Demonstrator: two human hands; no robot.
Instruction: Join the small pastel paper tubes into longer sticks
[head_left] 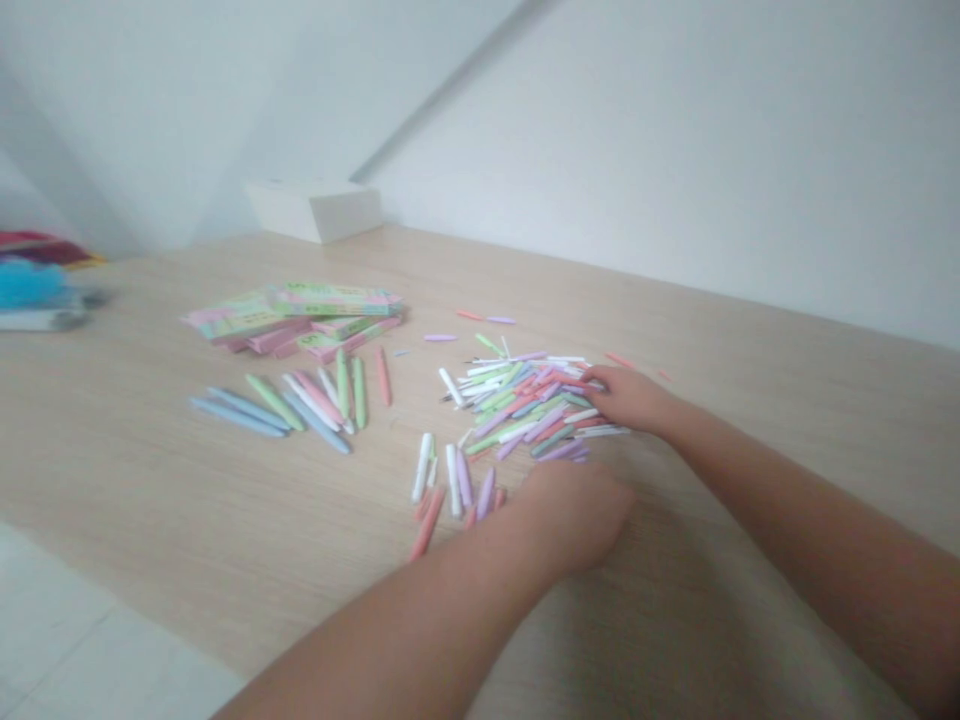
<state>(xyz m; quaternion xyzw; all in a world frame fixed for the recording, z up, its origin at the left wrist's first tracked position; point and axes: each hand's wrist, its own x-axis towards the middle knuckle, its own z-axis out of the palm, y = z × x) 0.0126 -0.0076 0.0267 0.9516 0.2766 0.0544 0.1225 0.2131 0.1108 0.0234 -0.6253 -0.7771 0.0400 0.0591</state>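
Observation:
A heap of loose pen parts (517, 405) in white, green, purple, coral and grey lies on the wooden table. At its right edge is my right hand (630, 398), fingertips closed around the end of a coral pen piece (564, 380); blur softens the detail. My left hand (581, 510) is bent over the near side of the heap, its fingers hidden behind the back of the hand. Beside my left forearm lie several white, purple and coral pen pieces (454, 480). Farther left rests a loose row of blue, green, pink and white pens (300, 405).
Pink and green printed pen boxes (330, 300) are piled behind the row of pens. A white box (322, 212) stands against the wall. Blurred blue and red items (37, 280) sit at the far left. The table's edge (120, 600) runs along the lower left.

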